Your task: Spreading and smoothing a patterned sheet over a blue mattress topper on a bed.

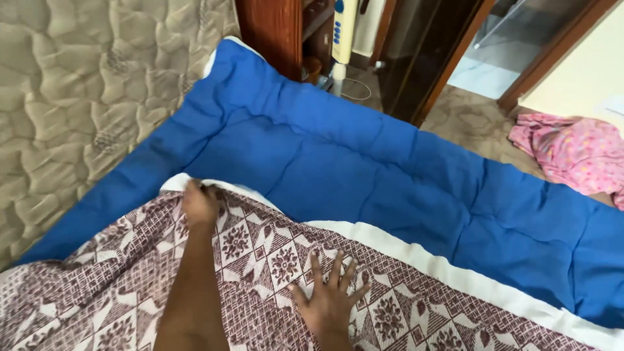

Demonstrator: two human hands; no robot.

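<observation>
At the far left lies a beige quilted mattress point(71, 97), bare and puckered in a stitched pattern. Across it, running from the upper middle down toward the right edge, spreads a blue padded quilt point(364, 175), its corner folded against the mattress. Over the lower part of the quilt lies a patterned sheet point(260, 273), maroon and white with diamond and flower motifs and a plain white border along its upper edge. The left hand point(198, 203) reaches forward with the arm stretched out and is closed on the sheet's top edge near its corner, the fingers curled into the cloth. Just to the right and nearer the camera, the right hand point(331, 296) rests flat on the sheet with its fingers spread wide, gripping nothing. The two hands are apart, both on the same sheet. Beyond the quilt stands a dark wooden cabinet point(273, 32) and a white appliance point(344, 29) beside it on the floor. At the far right a pink spotted cloth point(572, 153) lies crumpled on the patterned floor point(468, 117).
</observation>
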